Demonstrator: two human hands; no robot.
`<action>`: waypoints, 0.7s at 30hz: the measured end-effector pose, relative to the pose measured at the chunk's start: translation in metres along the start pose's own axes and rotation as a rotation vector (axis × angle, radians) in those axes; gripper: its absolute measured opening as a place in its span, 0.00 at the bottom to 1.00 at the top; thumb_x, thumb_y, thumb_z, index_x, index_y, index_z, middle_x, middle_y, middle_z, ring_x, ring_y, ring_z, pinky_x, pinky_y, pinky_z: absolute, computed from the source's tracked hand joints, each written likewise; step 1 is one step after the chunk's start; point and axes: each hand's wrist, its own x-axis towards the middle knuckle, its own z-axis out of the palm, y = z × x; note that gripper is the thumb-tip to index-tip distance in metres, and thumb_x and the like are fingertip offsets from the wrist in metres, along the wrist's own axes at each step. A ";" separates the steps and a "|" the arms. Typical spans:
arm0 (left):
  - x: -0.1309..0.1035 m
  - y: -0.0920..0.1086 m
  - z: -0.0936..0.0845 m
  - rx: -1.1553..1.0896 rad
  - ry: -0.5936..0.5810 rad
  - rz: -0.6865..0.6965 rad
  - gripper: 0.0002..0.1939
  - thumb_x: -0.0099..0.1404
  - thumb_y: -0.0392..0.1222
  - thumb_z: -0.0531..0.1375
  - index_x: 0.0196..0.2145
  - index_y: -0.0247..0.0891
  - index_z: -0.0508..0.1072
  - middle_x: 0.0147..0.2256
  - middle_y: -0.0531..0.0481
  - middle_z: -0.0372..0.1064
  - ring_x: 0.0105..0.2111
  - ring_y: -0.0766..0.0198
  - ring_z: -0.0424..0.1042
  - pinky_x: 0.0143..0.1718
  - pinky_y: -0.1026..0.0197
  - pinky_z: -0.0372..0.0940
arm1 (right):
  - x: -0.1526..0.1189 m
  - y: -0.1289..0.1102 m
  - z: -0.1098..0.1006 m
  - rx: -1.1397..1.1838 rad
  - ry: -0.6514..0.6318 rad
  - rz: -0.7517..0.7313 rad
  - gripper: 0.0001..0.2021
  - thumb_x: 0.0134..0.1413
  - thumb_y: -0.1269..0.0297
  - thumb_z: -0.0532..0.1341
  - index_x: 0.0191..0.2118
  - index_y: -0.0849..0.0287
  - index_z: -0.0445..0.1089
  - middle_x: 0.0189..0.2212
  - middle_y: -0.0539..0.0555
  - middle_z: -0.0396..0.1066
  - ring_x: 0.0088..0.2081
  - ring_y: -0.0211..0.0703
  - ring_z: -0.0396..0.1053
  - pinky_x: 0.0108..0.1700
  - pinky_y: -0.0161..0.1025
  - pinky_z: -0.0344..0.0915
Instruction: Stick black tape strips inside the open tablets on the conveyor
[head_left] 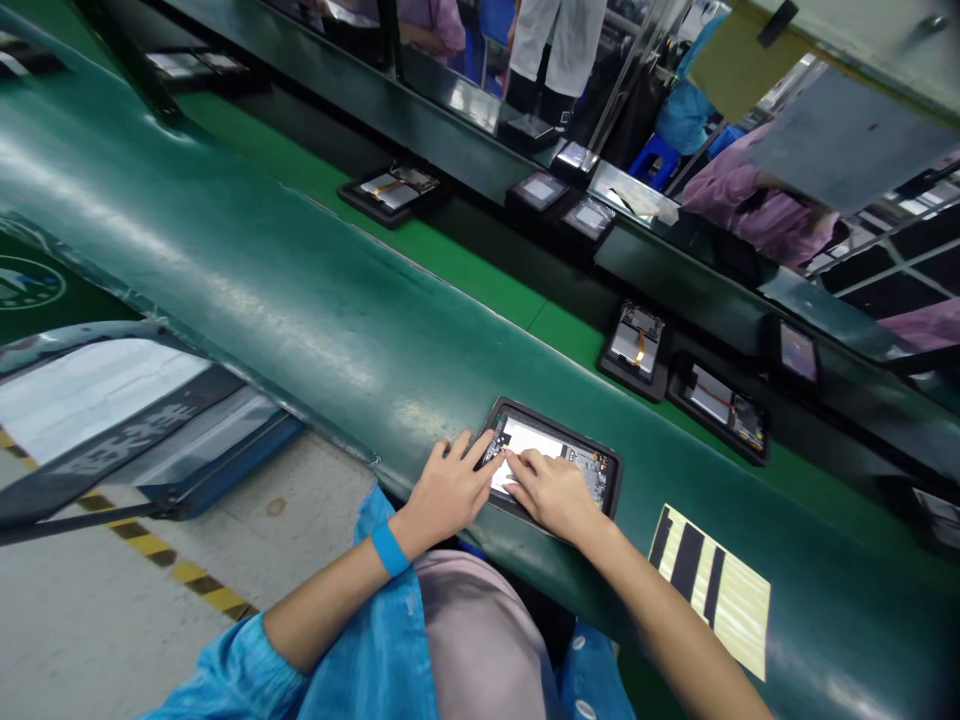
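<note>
An opened tablet (536, 440) lies in a black tray (616, 490) on the green bench in front of me, its white inner panel and circuit parts showing. My left hand (448, 492) rests at the left end of the tablet with its fingers spread. From the right, my right hand (556, 492) reaches over the panel. Its fingers are bent and drawn together, the tips touching the tablet near my left fingertips. Whatever they hold, if anything, is hidden. To the right lies a pale yellow sheet (739, 605) with black adhesive strips on it.
Beyond the bench edge runs a green conveyor (465, 262) carrying more opened tablets, such as one with an orange ribbon cable (636, 345). Another opened tablet (394, 190) sits farther left. Co-workers in pink (761, 200) are across the line. A dark post (127, 65) stands at upper left.
</note>
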 end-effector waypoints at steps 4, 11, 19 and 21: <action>-0.001 -0.001 0.001 -0.010 -0.011 -0.011 0.22 0.72 0.43 0.55 0.62 0.49 0.69 0.65 0.45 0.64 0.56 0.44 0.65 0.46 0.47 0.61 | -0.002 0.001 0.006 0.012 0.029 -0.011 0.24 0.74 0.54 0.50 0.67 0.61 0.62 0.50 0.63 0.72 0.41 0.47 0.74 0.42 0.40 0.68; -0.001 0.000 0.003 -0.025 -0.001 -0.019 0.23 0.70 0.42 0.56 0.62 0.49 0.69 0.65 0.45 0.63 0.56 0.44 0.65 0.46 0.46 0.61 | -0.002 0.003 0.004 -0.030 0.039 -0.043 0.23 0.74 0.54 0.50 0.65 0.62 0.63 0.49 0.62 0.73 0.40 0.46 0.74 0.40 0.40 0.67; -0.006 -0.004 0.014 -0.114 0.089 -0.015 0.24 0.73 0.41 0.54 0.65 0.48 0.67 0.64 0.43 0.64 0.58 0.46 0.66 0.49 0.46 0.60 | 0.007 -0.004 -0.013 -0.080 -0.086 -0.097 0.24 0.75 0.55 0.48 0.66 0.65 0.60 0.48 0.62 0.72 0.41 0.49 0.72 0.41 0.44 0.68; -0.007 -0.005 0.016 -0.127 0.098 -0.017 0.24 0.73 0.41 0.54 0.64 0.47 0.67 0.64 0.43 0.64 0.58 0.46 0.66 0.50 0.46 0.60 | 0.008 -0.004 -0.014 -0.053 -0.103 -0.104 0.24 0.75 0.56 0.49 0.66 0.66 0.59 0.48 0.63 0.71 0.42 0.51 0.72 0.42 0.45 0.69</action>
